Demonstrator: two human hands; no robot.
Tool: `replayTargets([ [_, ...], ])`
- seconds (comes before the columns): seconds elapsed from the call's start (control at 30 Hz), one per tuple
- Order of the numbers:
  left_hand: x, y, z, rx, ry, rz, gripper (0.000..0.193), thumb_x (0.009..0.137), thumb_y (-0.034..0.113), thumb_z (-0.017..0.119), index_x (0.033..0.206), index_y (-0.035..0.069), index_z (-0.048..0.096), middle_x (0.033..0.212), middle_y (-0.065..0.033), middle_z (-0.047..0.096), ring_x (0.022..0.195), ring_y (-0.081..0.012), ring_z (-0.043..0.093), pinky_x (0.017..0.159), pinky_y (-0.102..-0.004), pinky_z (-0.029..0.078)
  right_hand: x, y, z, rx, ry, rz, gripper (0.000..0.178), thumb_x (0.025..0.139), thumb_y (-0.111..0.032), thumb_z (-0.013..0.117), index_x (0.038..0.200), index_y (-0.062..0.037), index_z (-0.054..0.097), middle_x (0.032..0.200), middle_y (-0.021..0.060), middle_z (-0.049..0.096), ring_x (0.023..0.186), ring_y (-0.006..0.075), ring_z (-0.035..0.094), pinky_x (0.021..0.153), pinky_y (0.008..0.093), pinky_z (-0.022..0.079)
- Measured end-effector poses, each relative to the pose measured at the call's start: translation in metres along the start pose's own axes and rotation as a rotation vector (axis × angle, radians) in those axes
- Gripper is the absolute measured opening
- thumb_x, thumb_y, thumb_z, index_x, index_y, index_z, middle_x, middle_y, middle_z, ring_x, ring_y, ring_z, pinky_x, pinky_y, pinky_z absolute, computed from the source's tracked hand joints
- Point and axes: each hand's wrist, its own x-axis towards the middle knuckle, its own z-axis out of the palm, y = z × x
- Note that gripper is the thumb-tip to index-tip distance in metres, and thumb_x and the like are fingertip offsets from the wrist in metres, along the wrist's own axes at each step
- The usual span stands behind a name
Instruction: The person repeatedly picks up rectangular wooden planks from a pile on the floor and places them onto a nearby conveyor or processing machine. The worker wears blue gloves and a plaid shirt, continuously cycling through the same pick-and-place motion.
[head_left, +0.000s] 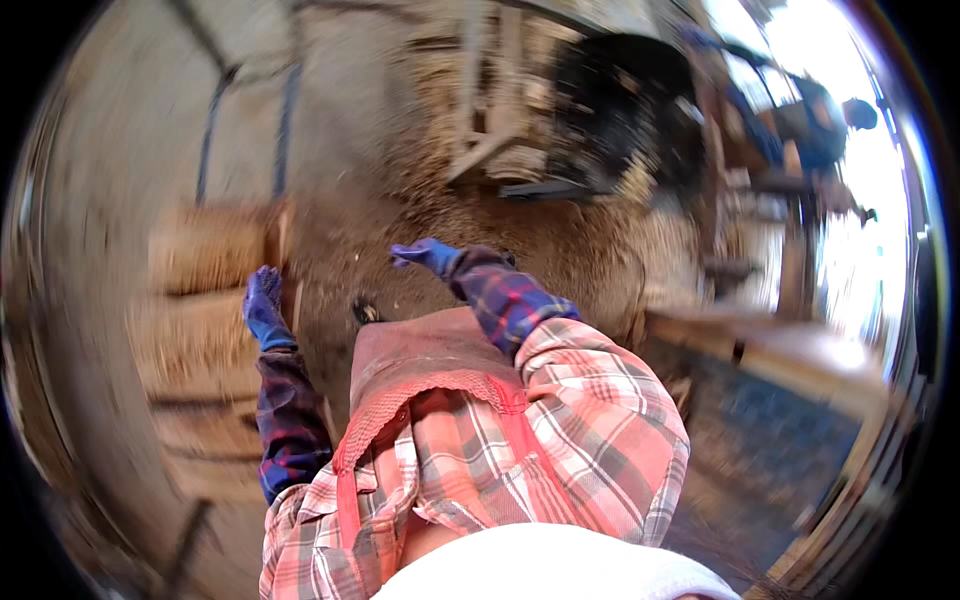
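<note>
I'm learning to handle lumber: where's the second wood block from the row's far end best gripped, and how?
Probably by its right edge, coming from the right: that side of the wood block lies toward the body, beside the gloved left grip. Its broad upper face looks too wide to span one-handed. Blur hides whether there's room underneath.

I see a grey-brown floor (345, 120) strewn with loose tan shavings (425, 175); what directly bears the wooden blocks (195, 345) at left, I cannot tell.
</note>
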Motion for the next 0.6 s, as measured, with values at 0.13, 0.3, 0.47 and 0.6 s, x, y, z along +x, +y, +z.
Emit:
replayTargets([
  [0.13, -0.006, -0.011, 0.182, 0.277, -0.399, 0.104, 0.025, 0.087, 0.017, 0.057, 0.102, -0.002, 0.063, 0.094, -0.0102, 0.066, 0.086, -0.0181, 0.063, 0.077, -0.027, 0.05, -0.102, -0.132, -0.095, 0.429, 0.476, 0.584, 0.069, 0.087, -0.059, 0.041, 0.138, -0.0128, 0.036, 0.14, 0.0028, 0.039, 0.13, 0.0214, 0.033, 0.104, 0.0475, 0.021],
  [0.3, -0.03, -0.123, 0.343, 0.407, -0.919, -0.26, 0.024, 0.087, 0.019, 0.057, 0.097, -0.001, 0.065, 0.088, -0.0061, 0.066, 0.078, -0.0152, 0.061, 0.072, -0.0265, 0.049, -0.216, -0.218, -0.202, 0.147, 0.99, 0.026, 0.05, 0.094, -0.031, 0.045, 0.136, -0.0066, 0.035, 0.139, 0.0062, 0.037, 0.125, 0.0215, 0.039, 0.1, 0.0424, 0.033],
  [0.47, -0.145, -0.179, 0.398, 0.826, -1.218, -0.295, 0.034, 0.085, 0.029, 0.06, 0.098, -0.002, 0.065, 0.089, -0.0076, 0.066, 0.08, -0.0142, 0.06, 0.076, -0.0288, 0.047, -0.286, -0.272, -0.328, -0.771, 1.614, 0.383, 0.079, 0.077, -0.051, 0.063, 0.128, 0.0044, 0.04, 0.13, 0.0198, 0.044, 0.12, 0.0328, 0.043, 0.101, 0.0416, 0.034],
  [0.6, -0.163, -0.17, 0.406, 1.094, -1.281, -0.339, 0.034, 0.085, 0.029, 0.06, 0.097, -0.002, 0.066, 0.087, -0.0067, 0.066, 0.081, -0.0134, 0.059, 0.077, -0.0292, 0.047, -0.305, -0.257, -0.392, -0.894, 1.593, 0.781, 0.1, 0.063, -0.067, 0.065, 0.13, 0.0013, 0.038, 0.134, 0.021, 0.04, 0.123, 0.0339, 0.039, 0.103, 0.0399, 0.032],
])
